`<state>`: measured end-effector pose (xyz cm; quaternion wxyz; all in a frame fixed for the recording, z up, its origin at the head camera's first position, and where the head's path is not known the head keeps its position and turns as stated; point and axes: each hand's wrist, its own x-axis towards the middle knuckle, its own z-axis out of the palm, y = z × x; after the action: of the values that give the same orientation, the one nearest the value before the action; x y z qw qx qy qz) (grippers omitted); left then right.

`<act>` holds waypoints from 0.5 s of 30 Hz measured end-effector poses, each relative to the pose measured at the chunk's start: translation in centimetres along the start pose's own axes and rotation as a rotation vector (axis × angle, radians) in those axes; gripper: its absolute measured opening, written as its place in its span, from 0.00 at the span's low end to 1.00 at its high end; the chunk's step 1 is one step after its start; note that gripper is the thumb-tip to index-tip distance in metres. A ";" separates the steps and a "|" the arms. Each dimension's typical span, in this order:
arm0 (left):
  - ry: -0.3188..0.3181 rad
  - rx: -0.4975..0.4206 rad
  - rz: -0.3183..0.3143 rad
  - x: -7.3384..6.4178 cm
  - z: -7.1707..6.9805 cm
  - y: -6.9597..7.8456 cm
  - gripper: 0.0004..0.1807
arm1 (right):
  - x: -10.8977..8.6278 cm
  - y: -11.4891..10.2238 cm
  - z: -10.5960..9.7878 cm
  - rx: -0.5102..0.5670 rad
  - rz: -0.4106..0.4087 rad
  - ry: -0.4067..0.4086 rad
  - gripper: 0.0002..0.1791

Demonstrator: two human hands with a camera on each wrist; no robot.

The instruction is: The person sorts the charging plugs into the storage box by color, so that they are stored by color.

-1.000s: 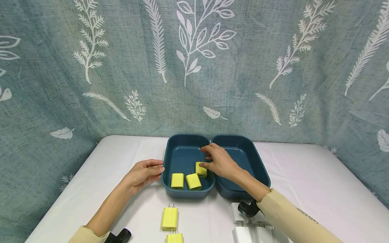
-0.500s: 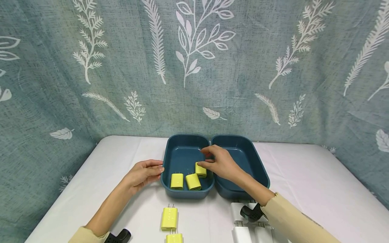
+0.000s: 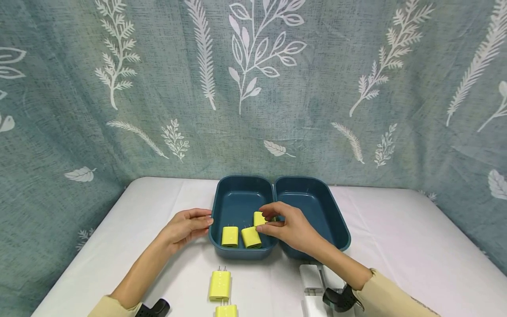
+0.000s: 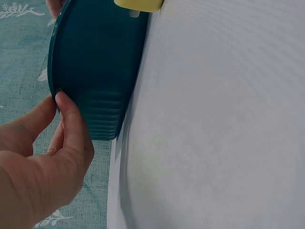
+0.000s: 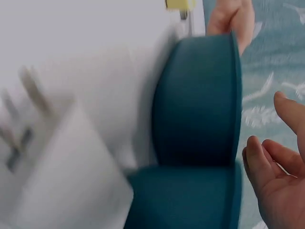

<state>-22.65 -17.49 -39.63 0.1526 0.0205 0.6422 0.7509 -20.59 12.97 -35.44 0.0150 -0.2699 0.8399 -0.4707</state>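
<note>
"Blue-green fabric (image 3: 158, 88) printed with pale leaves hangs behind a lightly creased white cloth (image 3: 99, 246). How far along does the work look?"

"Partway, judging by how things lie. Three yellow chargers (image 3: 229, 237) sit inside the left tray (image 3: 239, 200), prongs toward the fabric where they show. Two loose yellow chargers (image 3: 220, 285) lie outside, on the cloth in front of it."

"And the white chargers (image 3: 310, 277)?"

"Those that show are on the cloth, close together before the right tray (image 3: 306, 207), partly covered by the right sleeve (image 3: 390, 295). Their full count cannot be told."

"What are the hands doing?"

"The left hand (image 3: 188, 229) pinches the left tray's rim between thumb and fingers. The right hand (image 3: 295, 222) hovers over that tray's right side, thumb and fingers curved but apart, with nothing seen between them. Whether a fingertip brushes a charger is unclear."

"Materials?"

"Both trays look like smooth, dark blue plastic with rounded corners, standing side by side. Parallel bands on the left one's outer wall could be ridges or reflections. The yellow chargers are glossy, soft-edged blocks with thin prongs."
</note>
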 end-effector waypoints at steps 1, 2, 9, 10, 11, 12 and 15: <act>-0.003 0.000 0.000 0.0 0.0 0.0 0.24 | -0.3 -0.2 0.2 0.015 -0.002 -0.008 0.25; -0.006 -0.002 0.002 -0.1 0.0 0.0 0.24 | -0.6 -0.5 0.4 0.036 -0.004 -0.017 0.24; -0.012 0.001 0.009 -0.2 0.0 0.1 0.25 | -2.8 -2.4 1.3 0.103 -0.014 -0.076 0.24; -0.013 0.001 0.011 -0.2 0.0 0.1 0.25 | -3.1 -2.6 1.3 0.099 -0.016 -0.079 0.24; -0.012 0.001 0.011 -0.2 0.0 0.1 0.25 | -3.3 -2.8 1.4 0.099 -0.016 -0.081 0.24; -0.011 0.000 0.011 -0.2 0.0 0.1 0.25 | -3.6 -3.0 1.4 0.097 -0.017 -0.081 0.24; -0.011 -0.004 0.011 -0.3 0.0 -0.1 0.25 | -4.4 -3.4 1.7 0.110 -0.022 -0.095 0.23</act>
<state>-22.36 -17.52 -39.67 0.1518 0.0277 0.6396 0.7531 -14.86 12.24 -34.67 0.0646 -0.2999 0.8080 -0.5031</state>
